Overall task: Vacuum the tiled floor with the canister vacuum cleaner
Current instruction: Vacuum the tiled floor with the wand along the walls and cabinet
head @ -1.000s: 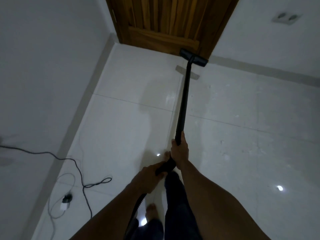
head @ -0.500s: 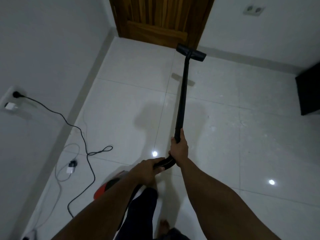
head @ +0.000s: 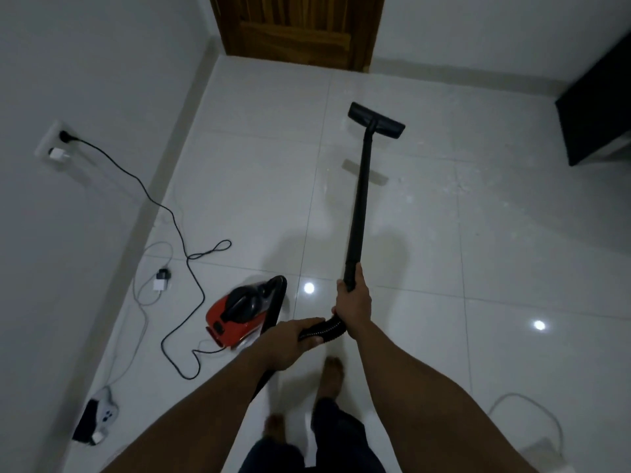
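Note:
A red and black canister vacuum point(head: 244, 314) lies on the glossy white tiled floor point(head: 512, 268), left of my feet. Its black wand point(head: 359, 196) slants up from my hands to the flat floor head point(head: 376, 125), which rests on the tiles a little short of the wooden door. My right hand point(head: 353, 303) grips the wand's lower end. My left hand point(head: 295, 339) holds the ribbed black hose point(head: 322, 329) just behind it. Pale dust specks show on the tiles right of the wand.
A black power cord point(head: 177, 233) runs from a wall socket point(head: 56, 145) at the left and loops over the floor to the vacuum. White chargers and cables point(head: 160, 283) lie by the left wall. A dark cabinet point(head: 597, 107) stands at the right. The wooden door point(head: 297, 25) is shut.
The floor head has pulled back from the door toward me. My view has moved back, and the canister, socket and cords at the left have come into sight. Both hands keep their grip.

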`<state>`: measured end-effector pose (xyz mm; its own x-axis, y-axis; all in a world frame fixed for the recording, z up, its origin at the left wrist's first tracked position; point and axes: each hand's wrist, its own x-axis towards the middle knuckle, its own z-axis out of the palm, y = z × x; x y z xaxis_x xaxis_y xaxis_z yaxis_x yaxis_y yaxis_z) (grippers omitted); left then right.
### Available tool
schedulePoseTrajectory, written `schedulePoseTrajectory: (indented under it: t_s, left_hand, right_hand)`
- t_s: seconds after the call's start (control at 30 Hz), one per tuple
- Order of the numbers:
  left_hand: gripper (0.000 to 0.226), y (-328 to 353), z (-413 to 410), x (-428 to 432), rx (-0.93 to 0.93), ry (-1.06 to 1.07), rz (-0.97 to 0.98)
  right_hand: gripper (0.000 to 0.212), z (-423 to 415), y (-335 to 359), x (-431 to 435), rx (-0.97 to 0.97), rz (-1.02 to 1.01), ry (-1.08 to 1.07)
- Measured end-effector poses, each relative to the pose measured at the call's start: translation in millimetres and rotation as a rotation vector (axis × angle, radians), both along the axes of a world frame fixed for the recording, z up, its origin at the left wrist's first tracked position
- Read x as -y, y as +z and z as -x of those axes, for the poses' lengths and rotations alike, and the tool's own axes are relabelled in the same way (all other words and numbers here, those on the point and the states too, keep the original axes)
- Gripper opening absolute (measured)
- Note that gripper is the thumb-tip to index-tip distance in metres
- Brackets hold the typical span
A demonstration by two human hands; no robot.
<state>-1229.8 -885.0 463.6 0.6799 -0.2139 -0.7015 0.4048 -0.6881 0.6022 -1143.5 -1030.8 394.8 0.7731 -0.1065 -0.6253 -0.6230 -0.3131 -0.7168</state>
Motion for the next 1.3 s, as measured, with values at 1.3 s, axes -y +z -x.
schedulePoseTrajectory:
  t_s: [1.3]
  left_hand:
    - [0.045, -57.8, 107.1, 64.3, -0.238, -0.059, 0.112]
  right_hand:
    - [0.072, 134.4, -100.3, 76.5, -0.378, 0.126, 0.091]
